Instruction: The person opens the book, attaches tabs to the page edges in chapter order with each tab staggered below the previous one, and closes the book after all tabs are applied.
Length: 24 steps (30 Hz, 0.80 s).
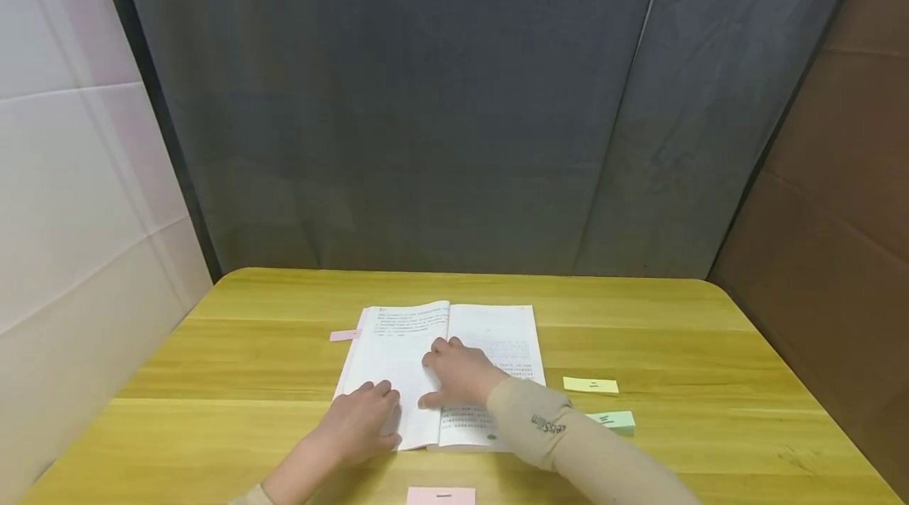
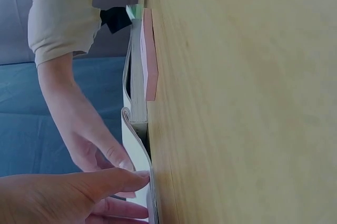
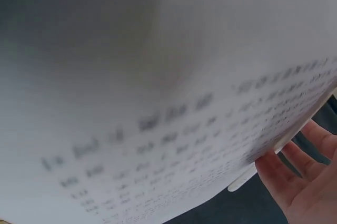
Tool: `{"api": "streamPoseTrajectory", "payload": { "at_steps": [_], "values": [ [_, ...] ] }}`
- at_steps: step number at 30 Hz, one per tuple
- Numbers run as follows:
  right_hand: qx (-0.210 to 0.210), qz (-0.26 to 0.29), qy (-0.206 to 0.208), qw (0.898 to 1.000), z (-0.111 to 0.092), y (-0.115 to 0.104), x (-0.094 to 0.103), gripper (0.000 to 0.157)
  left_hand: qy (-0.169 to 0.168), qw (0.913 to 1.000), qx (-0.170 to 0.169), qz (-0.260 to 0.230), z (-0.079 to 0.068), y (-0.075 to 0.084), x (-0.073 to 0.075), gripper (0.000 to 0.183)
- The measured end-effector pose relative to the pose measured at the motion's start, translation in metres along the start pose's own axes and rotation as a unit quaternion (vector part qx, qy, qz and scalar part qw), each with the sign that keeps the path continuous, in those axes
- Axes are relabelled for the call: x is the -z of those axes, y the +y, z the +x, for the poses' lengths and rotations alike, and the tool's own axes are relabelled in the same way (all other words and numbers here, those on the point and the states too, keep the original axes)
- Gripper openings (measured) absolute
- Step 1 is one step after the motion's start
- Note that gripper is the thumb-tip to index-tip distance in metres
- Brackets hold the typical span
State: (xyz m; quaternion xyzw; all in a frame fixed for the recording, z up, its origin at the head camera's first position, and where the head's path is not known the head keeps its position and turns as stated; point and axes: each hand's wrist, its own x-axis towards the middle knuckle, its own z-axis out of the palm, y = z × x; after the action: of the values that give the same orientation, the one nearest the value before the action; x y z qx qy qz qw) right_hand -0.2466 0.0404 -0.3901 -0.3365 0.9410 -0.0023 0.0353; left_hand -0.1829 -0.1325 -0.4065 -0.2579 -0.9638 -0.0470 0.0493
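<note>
An open book (image 1: 490, 323) with printed pages lies on the wooden table, its spine running away from me. My left hand (image 1: 362, 422) rests on the lower part of the left page, thumb near the bottom edge; in the left wrist view the left hand (image 2: 79, 195) lies along the page edge with fingers extended. Across the right page reaches my right hand (image 1: 460, 375), its spread fingers touching the paper near the spine. The right wrist view shows the right hand (image 3: 305, 176) by the page (image 3: 184, 103), blurred close up. A pink tab (image 1: 345, 335) sticks out from the book's left side.
A yellow note pad (image 1: 591, 385) lies right of the book. The green pad (image 1: 616, 421) beside it is partly behind my right sleeve. Near the front edge sits a pink pad (image 1: 441, 496). A dark curtain (image 1: 426, 110) hangs behind the table (image 1: 270, 316).
</note>
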Motion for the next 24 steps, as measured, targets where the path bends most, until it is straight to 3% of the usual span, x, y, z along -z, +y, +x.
{"api": "streamPoseTrajectory", "payload": {
  "at_steps": [15,24],
  "values": [
    [0.000,0.004,0.001,1.000,-0.002,-0.002,-0.004,0.056,-0.008,0.9999,0.002,-0.011,-0.001,0.000,-0.001,0.038],
    [0.036,0.005,-0.005,0.999,-0.016,-0.005,-0.005,0.058,0.001,1.0000,-0.002,-0.004,-0.002,0.001,-0.001,0.035]
  ]
}}
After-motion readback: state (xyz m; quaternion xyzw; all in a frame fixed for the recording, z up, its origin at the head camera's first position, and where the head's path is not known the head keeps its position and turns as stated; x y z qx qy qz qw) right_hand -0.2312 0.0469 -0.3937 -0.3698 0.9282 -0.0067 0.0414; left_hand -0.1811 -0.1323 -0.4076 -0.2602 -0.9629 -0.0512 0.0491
